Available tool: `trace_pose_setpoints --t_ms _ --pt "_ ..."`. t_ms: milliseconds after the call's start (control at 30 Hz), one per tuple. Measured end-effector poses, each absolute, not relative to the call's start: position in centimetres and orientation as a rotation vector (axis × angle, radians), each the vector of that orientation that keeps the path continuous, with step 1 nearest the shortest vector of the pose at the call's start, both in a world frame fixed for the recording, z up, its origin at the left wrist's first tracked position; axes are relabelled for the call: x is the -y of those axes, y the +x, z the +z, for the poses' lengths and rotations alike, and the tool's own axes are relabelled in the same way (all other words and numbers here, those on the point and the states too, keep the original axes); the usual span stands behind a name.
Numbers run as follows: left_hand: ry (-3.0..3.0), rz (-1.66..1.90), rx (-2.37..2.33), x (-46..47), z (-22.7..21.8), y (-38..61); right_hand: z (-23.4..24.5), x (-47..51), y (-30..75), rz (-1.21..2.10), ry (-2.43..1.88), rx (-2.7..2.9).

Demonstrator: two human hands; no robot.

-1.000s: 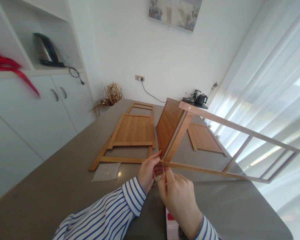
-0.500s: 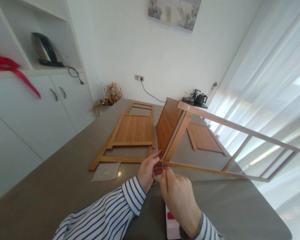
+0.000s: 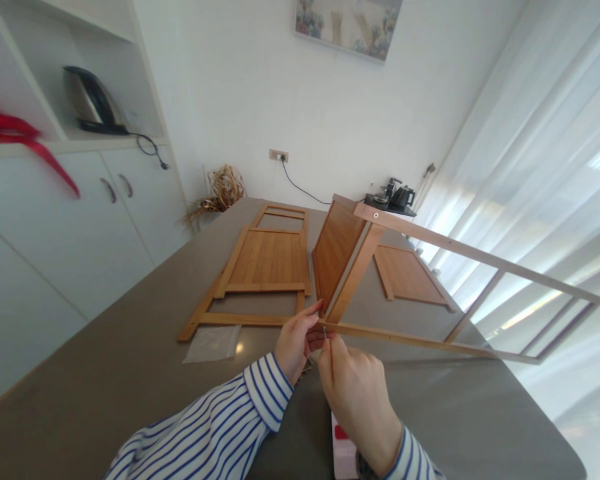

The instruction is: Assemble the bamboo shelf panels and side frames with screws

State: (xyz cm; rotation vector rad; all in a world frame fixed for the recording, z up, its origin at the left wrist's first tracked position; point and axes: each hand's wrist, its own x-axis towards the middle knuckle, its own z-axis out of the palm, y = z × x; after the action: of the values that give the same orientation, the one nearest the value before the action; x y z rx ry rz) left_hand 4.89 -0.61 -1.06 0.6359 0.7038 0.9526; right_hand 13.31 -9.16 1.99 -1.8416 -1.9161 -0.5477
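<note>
A wooden frame (image 3: 405,335) stands on its edge, joined at a corner to an upright wooden panel (image 3: 337,247). My left hand (image 3: 296,340) is closed around that near lower corner, thumb and fingers on either side of the wood. Just right of it, my right hand (image 3: 356,380) pinches a thin metal shaft (image 3: 325,331) that points up against the underside of the lower rail. Whether the shaft is a screw or the end of a tool cannot be made out; the fist hides the rest. Small metal pieces (image 3: 306,368) lie partly hidden beneath my hands.
On the grey table (image 3: 205,407) lie stacked wooden panels (image 3: 265,260), a clear plastic bag (image 3: 213,343) and another panel (image 3: 413,275) behind the frame. A pink and white box (image 3: 345,450) sits under my right wrist. The frame's far end (image 3: 570,327) reaches right, toward the curtain.
Both hands keep nearly the same place at the frame corner. My right hand has shifted very slightly left, and the frame's far end has moved a touch right.
</note>
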Motion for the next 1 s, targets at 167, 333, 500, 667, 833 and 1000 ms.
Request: trace_pose_setpoints --t_ms 167,333,500,667,833,1000 --pt "0.655 0.952 -0.718 0.7 -0.8 4.9 2.0 9.3 13.0 -0.646 -1.843 1.942" --pt "0.662 0.959 -0.709 0.5 -0.9 4.9 2.3 9.5 12.6 -0.622 -1.888 1.929" --pt "0.669 0.966 -0.694 0.4 -1.2 4.9 2.7 9.9 12.7 -0.519 -1.895 1.95" --pt "0.685 0.952 -0.701 0.3 -1.0 4.7 1.8 11.7 15.9 -0.439 -1.939 1.971" --pt "0.726 0.935 -0.722 0.1 -0.8 4.5 -0.7 14.9 21.6 -0.556 -2.234 1.9" --pt "0.746 0.932 -0.766 -0.2 -0.7 4.5 -3.2 17.1 25.6 -0.568 -2.428 1.918"
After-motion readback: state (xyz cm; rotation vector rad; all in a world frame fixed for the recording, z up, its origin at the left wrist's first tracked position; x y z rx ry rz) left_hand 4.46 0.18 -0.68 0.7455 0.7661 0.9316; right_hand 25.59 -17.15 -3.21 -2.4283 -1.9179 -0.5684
